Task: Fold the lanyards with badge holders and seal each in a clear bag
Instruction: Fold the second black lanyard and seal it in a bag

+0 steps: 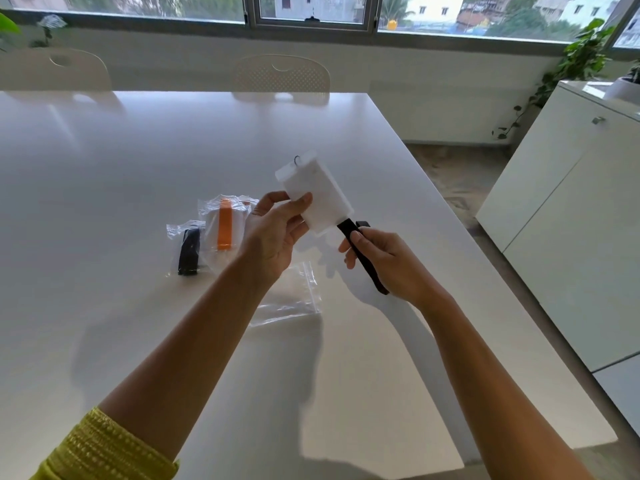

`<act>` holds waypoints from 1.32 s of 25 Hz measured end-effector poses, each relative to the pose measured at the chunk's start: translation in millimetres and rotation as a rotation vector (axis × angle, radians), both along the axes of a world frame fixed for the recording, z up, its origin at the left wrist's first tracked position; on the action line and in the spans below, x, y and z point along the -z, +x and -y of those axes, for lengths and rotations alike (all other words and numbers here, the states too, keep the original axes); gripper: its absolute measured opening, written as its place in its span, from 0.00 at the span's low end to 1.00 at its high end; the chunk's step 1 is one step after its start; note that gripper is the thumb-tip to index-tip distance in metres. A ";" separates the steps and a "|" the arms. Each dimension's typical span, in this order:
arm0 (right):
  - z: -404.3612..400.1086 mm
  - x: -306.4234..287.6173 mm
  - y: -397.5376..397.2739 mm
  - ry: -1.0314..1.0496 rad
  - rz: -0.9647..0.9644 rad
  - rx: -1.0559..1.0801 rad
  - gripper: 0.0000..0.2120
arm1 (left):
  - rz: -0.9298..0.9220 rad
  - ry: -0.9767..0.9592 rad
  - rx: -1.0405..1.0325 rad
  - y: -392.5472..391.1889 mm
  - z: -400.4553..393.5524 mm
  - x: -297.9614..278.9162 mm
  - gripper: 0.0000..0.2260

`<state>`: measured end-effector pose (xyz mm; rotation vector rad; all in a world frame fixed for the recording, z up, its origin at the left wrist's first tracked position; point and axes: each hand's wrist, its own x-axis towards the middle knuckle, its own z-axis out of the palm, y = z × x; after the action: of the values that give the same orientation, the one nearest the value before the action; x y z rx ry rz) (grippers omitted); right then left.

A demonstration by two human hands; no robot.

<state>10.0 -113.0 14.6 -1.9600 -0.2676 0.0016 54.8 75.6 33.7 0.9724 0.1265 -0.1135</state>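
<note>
White badge holder (pixel 316 192) with black strap (pixel 360 252), glossy white desk (pixel 138 150), orange lanyard (pixel 225 225) and black lanyard (pixel 188 251) in clear bags at nine o'clock, yellow-green patterned sleeve (pixel 104 448), white cabinet (pixel 568 216), green plant (pixel 581 53)

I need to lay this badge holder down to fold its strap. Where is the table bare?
Bare: the white table left of the left forearm, and the far stretch toward the chairs. Crowded: the packed orange lanyard bag and packed black lanyard bag beside the left hand, and the empty clear zip bag beneath the hands.
</note>
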 end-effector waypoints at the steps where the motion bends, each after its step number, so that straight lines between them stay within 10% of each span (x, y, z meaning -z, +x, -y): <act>1: 0.0 -1.1 -0.8 0.002 -0.004 -0.013 0.17 | 0.007 0.012 -0.057 -1.2 0.5 2.6 0.10; 9: -2.1 -19.2 -9.4 -0.010 -0.043 -0.148 0.17 | 0.319 0.591 -0.391 -5.3 9.9 22.6 0.09; 16: 3.8 -57.3 -7.7 0.267 0.233 0.046 0.13 | 0.627 0.836 -0.132 -10.2 2.4 14.3 0.09; 24: 16.9 -49.2 14.2 0.229 0.286 0.025 0.19 | 0.484 0.532 0.328 -23.0 -5.1 -8.2 0.11; 33: 12.0 -7.6 13.1 0.000 0.352 -0.025 0.28 | 0.304 0.304 0.387 -26.6 -5.5 -11.8 0.08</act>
<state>23.1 -125.0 22.2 -1.9500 -0.5218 -0.3297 28.2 81.1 45.6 1.2982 -0.3349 -0.3058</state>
